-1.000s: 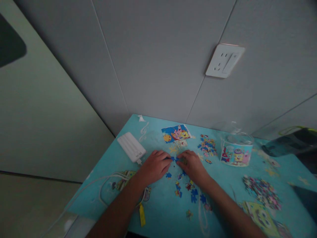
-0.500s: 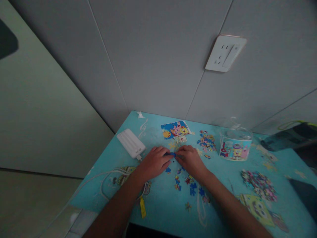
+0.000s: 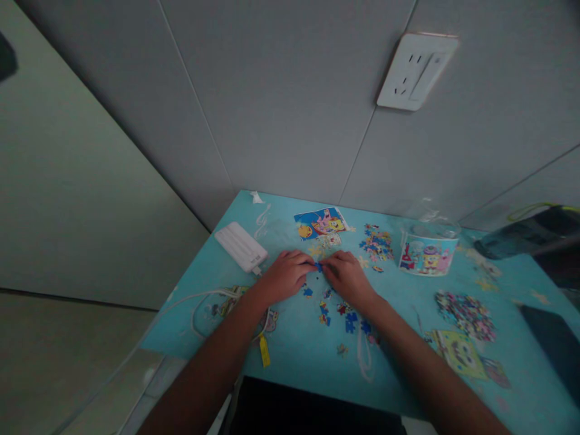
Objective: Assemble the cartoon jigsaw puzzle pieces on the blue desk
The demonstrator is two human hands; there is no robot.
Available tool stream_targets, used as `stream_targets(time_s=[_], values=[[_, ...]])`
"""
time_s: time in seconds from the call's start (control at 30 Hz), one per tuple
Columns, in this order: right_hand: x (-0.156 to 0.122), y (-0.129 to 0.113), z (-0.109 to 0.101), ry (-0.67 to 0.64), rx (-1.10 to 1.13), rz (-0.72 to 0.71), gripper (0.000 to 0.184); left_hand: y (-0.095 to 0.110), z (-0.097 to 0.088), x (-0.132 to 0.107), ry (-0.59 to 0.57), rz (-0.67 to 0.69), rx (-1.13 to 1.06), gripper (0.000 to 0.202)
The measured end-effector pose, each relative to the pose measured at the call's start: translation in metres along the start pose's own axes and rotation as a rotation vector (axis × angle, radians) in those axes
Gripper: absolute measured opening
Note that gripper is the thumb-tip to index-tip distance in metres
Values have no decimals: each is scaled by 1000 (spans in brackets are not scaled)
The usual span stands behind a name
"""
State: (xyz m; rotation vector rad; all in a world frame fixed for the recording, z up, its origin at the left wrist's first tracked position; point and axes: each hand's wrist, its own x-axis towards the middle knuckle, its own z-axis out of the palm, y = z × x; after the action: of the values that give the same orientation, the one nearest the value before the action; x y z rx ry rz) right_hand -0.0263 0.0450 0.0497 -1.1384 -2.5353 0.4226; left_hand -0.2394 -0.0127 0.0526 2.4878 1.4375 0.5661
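Observation:
Small blue jigsaw pieces (image 3: 319, 266) are pinched between my two hands over the middle of the table. My left hand (image 3: 290, 275) has its fingers closed on the left side of them. From the right, my right hand (image 3: 347, 275) grips them with closed fingertips. The fingers cover most of the pieces, so I cannot tell whether they are joined. Loose blue and multicoloured jigsaw pieces (image 3: 350, 322) lie on the table just below the hands. Beyond the hands lies a printed picture card (image 3: 321, 223) with cartoon figures.
A white power bank (image 3: 241, 246) with a cable lies at left. Piles of jigsaw pieces (image 3: 466, 315) lie at right and at the back (image 3: 377, 243). A clear tub (image 3: 428, 248) with a cartoon label stands near the wall, beside a dark bottle (image 3: 525, 232). A yellow tag (image 3: 264, 351) lies near the front.
The view has tilted down slightly, so the table appears higher and more of its front edge shows. Both hands keep their hold on the blue pieces in about the same place.

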Motion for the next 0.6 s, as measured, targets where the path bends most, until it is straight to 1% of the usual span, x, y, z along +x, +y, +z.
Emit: stream_targets(time_s=[0.13,0.2,0.3,0.47,0.6], values=[[4,3,6,48,32,24,14,-1,0,1,18,-4,-31,34],[5,0,5,41,14,18,12,-2,0,1,31,-8,-48,34],[7,-5,0,14,-29,6,14,-4,1,1,44,-17,-74,34],[6,-12,-6,16,-57,-4,17,-7,-1,0,136,-53,-89,35],[0,-25,-4,32,-7,-27,16,-7,-4,-1,207,-96,-49,32]])
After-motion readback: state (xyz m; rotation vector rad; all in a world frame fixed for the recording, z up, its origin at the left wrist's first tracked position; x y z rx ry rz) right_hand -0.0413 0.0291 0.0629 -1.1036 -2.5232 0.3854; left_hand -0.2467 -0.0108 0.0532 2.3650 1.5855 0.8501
